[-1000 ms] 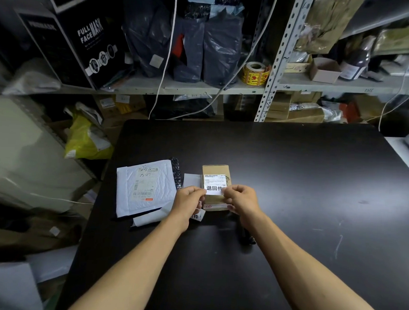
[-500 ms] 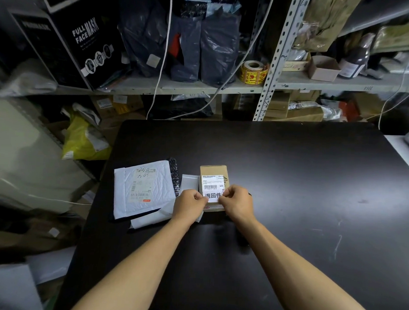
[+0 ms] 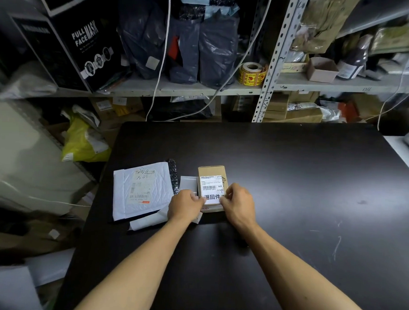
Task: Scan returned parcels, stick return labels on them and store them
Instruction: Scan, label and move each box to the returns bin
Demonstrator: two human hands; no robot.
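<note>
A small brown cardboard parcel point(image 3: 211, 171) lies on the black table point(image 3: 291, 171). A white return label point(image 3: 211, 197) with large black characters lies on its near half, just below the barcode label. My left hand point(image 3: 185, 206) pinches the label's left edge, and my right hand point(image 3: 238, 206) pinches its right edge; both sets of fingers are curled. A strip of white backing paper point(image 3: 150, 221) lies under my left hand.
A white padded mailer point(image 3: 139, 189) with a shipping label lies left of the parcel, a dark bubble strip point(image 3: 174, 174) beside it. Shelves behind hold grey poly bags point(image 3: 216, 48), a roll of yellow stickers point(image 3: 251, 74) and small boxes. A yellow bag point(image 3: 81, 141) sits left of the table.
The return label has come down from a raised position onto the near half of the parcel's top. Both hands have moved slightly toward me, still on the label's edges.
</note>
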